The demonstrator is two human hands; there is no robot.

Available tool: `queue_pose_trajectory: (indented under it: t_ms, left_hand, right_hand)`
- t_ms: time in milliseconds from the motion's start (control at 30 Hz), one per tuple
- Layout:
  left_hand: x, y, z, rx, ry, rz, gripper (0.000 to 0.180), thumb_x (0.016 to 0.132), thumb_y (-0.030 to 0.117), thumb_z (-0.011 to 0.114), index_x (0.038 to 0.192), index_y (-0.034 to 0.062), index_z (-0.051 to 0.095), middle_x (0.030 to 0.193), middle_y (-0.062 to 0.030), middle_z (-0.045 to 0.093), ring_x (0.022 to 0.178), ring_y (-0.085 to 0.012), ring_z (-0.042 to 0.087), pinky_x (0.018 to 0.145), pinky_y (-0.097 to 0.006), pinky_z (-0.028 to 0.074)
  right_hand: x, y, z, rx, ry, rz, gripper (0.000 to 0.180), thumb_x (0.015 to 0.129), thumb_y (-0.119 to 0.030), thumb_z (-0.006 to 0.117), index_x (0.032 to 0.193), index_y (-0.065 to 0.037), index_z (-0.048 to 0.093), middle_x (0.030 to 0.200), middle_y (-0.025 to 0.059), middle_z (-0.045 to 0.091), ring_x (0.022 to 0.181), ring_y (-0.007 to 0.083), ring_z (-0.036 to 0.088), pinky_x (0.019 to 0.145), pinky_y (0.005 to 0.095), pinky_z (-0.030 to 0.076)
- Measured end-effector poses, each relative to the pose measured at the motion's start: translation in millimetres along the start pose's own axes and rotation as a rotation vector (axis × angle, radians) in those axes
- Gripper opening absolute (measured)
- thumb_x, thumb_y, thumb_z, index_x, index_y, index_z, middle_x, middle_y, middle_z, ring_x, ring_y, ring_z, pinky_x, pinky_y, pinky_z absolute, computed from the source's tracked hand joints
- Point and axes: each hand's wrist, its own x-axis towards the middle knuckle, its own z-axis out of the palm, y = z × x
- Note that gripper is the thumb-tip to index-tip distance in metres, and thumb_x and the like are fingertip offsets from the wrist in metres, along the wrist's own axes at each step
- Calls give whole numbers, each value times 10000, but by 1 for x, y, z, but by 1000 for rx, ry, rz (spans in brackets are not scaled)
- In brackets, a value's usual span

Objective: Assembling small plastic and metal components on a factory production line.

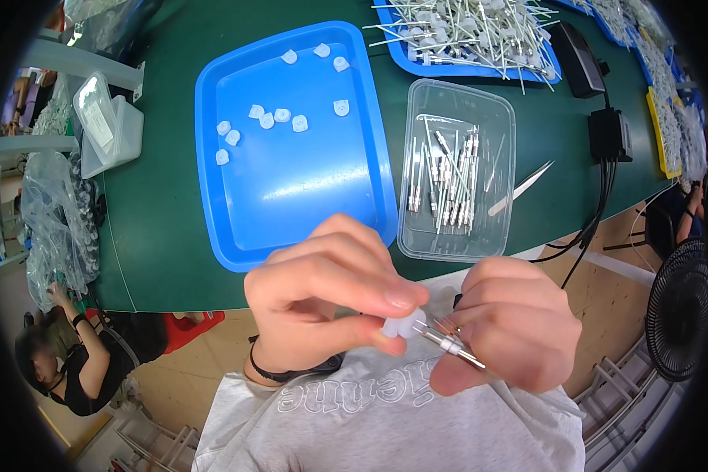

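My left hand [322, 295] pinches a small white plastic cap [403, 324] between thumb and fingertips, in front of my chest. From the right, my right hand [523, 322] grips a slim metal connector [451, 344] with a white band around its middle. Its thin tip points at the cap and meets its side; whether it has entered the cap I cannot tell. Beyond my left hand lies a blue tray [291, 228] with several similar white caps [300, 123] scattered in it. A clear plastic box [458, 248] beside it holds several metal connectors [460, 189] and thin rods.
White-handled tweezers [519, 189] lie right of the clear box. Farther back, another blue tray [421, 69] is heaped with rods and caps. Black power boxes [610, 134] trail cables over the table edge at right. A white container [122, 138] stands left; a co-worker [86, 362] sits beyond.
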Motion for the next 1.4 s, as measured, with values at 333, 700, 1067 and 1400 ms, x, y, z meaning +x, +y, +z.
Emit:
queue_pose_trajectory:
  t_ms: [333, 700, 1067, 1400]
  left_hand:
    - [4, 3, 6, 61, -19, 96, 267, 593, 45, 745, 830, -19, 640, 803, -102, 647, 691, -171, 554, 582, -259, 422]
    - [-1, -4, 13, -1, 52, 114, 301, 588, 49, 757, 853, -18, 632, 804, -100, 645, 659, -165, 547, 581, -255, 413]
    - [-1, 8, 13, 119, 87, 13, 291, 623, 103, 734, 851, -39, 622, 774, -107, 640, 644, -169, 537, 589, -269, 401]
    - [1, 17, 13, 275, 91, -111, 295, 795, 242, 596, 796, -53, 606, 743, -138, 618, 679, -190, 506, 590, -288, 394]
  right_hand:
    - [-8, 15, 28, 197, 342, -105, 350, 585, -88, 763, 641, 52, 447, 470, 24, 370, 367, 101, 255, 351, 220, 158]
    - [-11, 22, 38, 269, 444, -151, 325, 642, -3, 732, 593, 47, 415, 457, 27, 332, 362, 117, 271, 352, 232, 186]
    - [-13, 14, 25, 488, 342, 264, 241, 676, 67, 646, 552, 7, 447, 442, 28, 404, 338, 106, 341, 313, 238, 218]
    - [3, -5, 16, 897, 476, 985, 196, 851, -77, 515, 671, -9, 476, 451, 27, 481, 280, 45, 398, 270, 194, 239]
